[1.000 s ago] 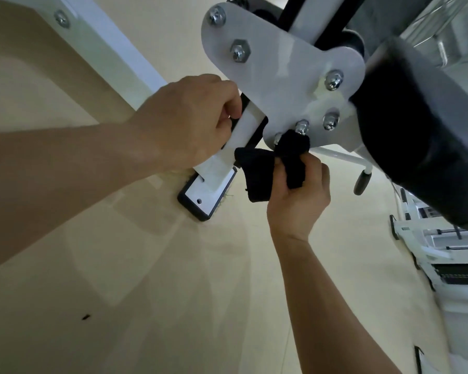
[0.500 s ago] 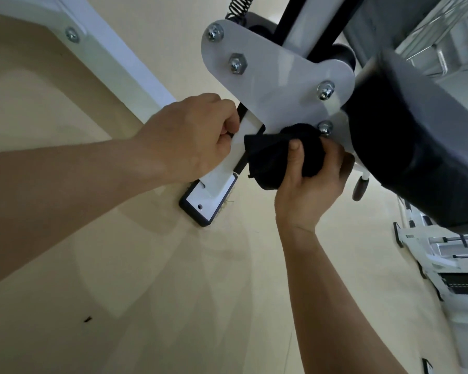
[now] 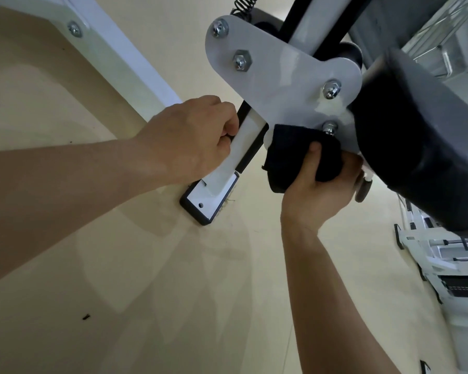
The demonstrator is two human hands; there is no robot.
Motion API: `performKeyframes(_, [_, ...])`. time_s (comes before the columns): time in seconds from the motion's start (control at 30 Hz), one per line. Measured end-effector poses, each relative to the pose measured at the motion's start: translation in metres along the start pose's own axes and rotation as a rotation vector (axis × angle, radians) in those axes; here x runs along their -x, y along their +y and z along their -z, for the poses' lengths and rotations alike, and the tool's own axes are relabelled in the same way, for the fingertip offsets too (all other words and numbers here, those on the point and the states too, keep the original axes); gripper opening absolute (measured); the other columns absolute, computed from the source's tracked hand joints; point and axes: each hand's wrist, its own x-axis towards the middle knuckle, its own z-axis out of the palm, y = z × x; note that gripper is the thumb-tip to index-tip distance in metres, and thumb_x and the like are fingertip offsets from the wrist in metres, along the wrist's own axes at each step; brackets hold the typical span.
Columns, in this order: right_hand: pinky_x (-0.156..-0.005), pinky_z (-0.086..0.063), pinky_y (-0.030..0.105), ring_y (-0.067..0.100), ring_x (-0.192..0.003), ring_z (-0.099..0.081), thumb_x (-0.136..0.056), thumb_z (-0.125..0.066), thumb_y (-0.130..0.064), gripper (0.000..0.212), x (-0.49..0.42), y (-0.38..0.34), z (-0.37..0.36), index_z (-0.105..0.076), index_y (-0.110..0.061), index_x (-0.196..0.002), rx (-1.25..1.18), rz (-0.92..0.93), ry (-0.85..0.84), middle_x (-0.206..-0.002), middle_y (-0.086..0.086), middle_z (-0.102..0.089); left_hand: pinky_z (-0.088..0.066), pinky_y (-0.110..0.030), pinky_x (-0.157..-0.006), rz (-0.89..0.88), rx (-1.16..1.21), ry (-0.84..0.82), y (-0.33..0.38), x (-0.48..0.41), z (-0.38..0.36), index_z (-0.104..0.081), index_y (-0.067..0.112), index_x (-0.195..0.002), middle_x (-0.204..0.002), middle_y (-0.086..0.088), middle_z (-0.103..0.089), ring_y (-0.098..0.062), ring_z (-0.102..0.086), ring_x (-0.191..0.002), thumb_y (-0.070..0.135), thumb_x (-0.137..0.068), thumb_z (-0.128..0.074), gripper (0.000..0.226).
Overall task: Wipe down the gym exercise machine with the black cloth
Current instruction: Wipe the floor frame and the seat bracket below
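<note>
Two hands: both are at the gym machine, the left hand point(image 3: 192, 139) left of its white pivot plate point(image 3: 278, 76), the right hand point(image 3: 319, 195) under it.
Left hand: fingers curled tight round the white upright tube point(image 3: 243, 147), just below the plate's lower left edge.
Right hand: fingers and thumb wrapped round the black cloth point(image 3: 295, 155), the thumb lying across its front.
Black cloth: bunched and pressed up against the plate's bottom edge, just left of the lowest bolt point(image 3: 329, 128); one loose corner sticks out to the left, below the plate.
Plate edge: rounded outline, with a hex nut point(image 3: 242, 60) near the upper left and a second domed bolt point(image 3: 330, 89) near the right rim.
Right side: a black padded cushion point(image 3: 416, 147) sits hard against the plate's right edge and close to the right hand's fingers, so room there is tight.
Left of cloth: only a narrow gap to the tube.
Below: the tube ends in a black-rimmed foot point(image 3: 200, 209) on the beige floor point(image 3: 146, 292), with open floor under both forearms.
Upper left: a white frame beam point(image 3: 125, 63) runs diagonally behind the left hand.
Far right: a black-tipped handle point(image 3: 362, 191) just past the right hand; more white equipment point(image 3: 430, 255) lines the edge.
</note>
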Motion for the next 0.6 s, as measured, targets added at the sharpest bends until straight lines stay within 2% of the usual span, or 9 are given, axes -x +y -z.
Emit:
performKeyframes(0.1, [-0.077,-0.036,0.002,0.002,-0.081,-0.042,-0.09,-0.07,-0.025,0.027,0.02,0.014,-0.002,-0.066,-0.001,-0.102,0.048,-0.069,-0.116,-0.099,0.013,-0.059,-0.049,-0.046,-0.085,-0.013,0.008,0.007,0.0,-0.001,0.001,-0.06,0.023,-0.112,-0.11,0.006,-0.058,-0.021,-0.059,-0.099,0.022,-0.097,-0.051,0.018])
performKeyframes(0.17, [-0.077,-0.042,0.011,0.0,-0.077,-0.04,-0.089,-0.073,-0.021,0.023,0.031,0.021,0.005,-0.066,-0.001,-0.099,0.093,-0.103,-0.168,-0.098,0.015,-0.059,-0.049,-0.046,-0.085,-0.021,0.015,0.014,-0.001,-0.001,0.0,-0.059,0.023,-0.111,-0.11,0.006,-0.059,-0.021,-0.059,-0.097,0.022,-0.096,-0.051,0.017])
performKeyframes(0.23, [-0.079,-0.039,0.006,-0.004,-0.082,-0.043,-0.089,-0.072,-0.019,0.025,0.029,0.018,0.016,-0.065,0.001,-0.102,0.087,-0.031,-0.148,-0.102,0.016,-0.06,-0.049,-0.045,-0.084,-0.025,0.017,0.024,-0.004,0.0,-0.001,-0.059,0.023,-0.11,-0.109,0.006,-0.058,-0.021,-0.059,-0.097,0.022,-0.096,-0.052,0.016])
performKeyframes(0.3, [-0.086,-0.035,0.003,-0.003,-0.097,-0.05,-0.091,-0.068,-0.02,0.029,0.019,0.008,0.025,-0.063,0.004,-0.107,0.053,0.063,-0.085,-0.108,0.017,-0.061,-0.049,-0.045,-0.085,-0.012,0.01,0.026,-0.007,0.0,0.0,-0.059,0.024,-0.11,-0.109,0.007,-0.058,-0.021,-0.059,-0.097,0.021,-0.095,-0.051,0.017])
performKeyframes(0.37, [-0.093,-0.038,0.009,0.014,-0.11,-0.052,-0.091,-0.068,-0.02,0.033,0.008,0.001,0.023,-0.064,0.004,-0.112,0.047,0.102,-0.028,-0.115,0.022,-0.062,-0.049,-0.046,-0.085,0.004,0.01,0.025,-0.008,-0.002,0.001,-0.059,0.024,-0.111,-0.11,0.007,-0.057,-0.021,-0.059,-0.097,0.022,-0.095,-0.052,0.018])
performKeyframes(0.43, [-0.093,-0.03,0.0,0.019,-0.11,-0.048,-0.088,-0.071,-0.015,0.031,0.001,-0.001,0.011,-0.065,0.005,-0.112,0.067,0.119,0.006,-0.116,0.027,-0.062,-0.049,-0.044,-0.084,0.005,0.006,0.033,-0.007,-0.004,0.002,-0.059,0.024,-0.111,-0.109,0.007,-0.057,-0.021,-0.059,-0.096,0.022,-0.095,-0.051,0.017])
performKeyframes(0.5, [-0.094,-0.027,-0.001,0.018,-0.11,-0.049,-0.087,-0.071,-0.012,0.028,0.003,0.002,0.001,-0.067,0.003,-0.111,0.065,0.133,0.009,-0.116,0.025,-0.061,-0.048,-0.042,-0.083,0.005,0.003,0.035,-0.007,-0.004,0.002,-0.059,0.024,-0.111,-0.109,0.008,-0.057,-0.02,-0.058,-0.096,0.022,-0.095,-0.051,0.017])
performKeyframes(0.6, [-0.091,-0.03,-0.001,0.002,-0.102,-0.048,-0.086,-0.069,-0.006,0.027,0.017,0.009,-0.005,-0.068,0.002,-0.112,0.021,0.147,-0.061,-0.113,0.019,-0.057,-0.049,-0.043,-0.084,-0.001,0.003,0.024,-0.009,-0.002,-0.002,-0.058,0.024,-0.111,-0.11,0.007,-0.057,-0.021,-0.058,-0.096,0.022,-0.096,-0.051,0.017])
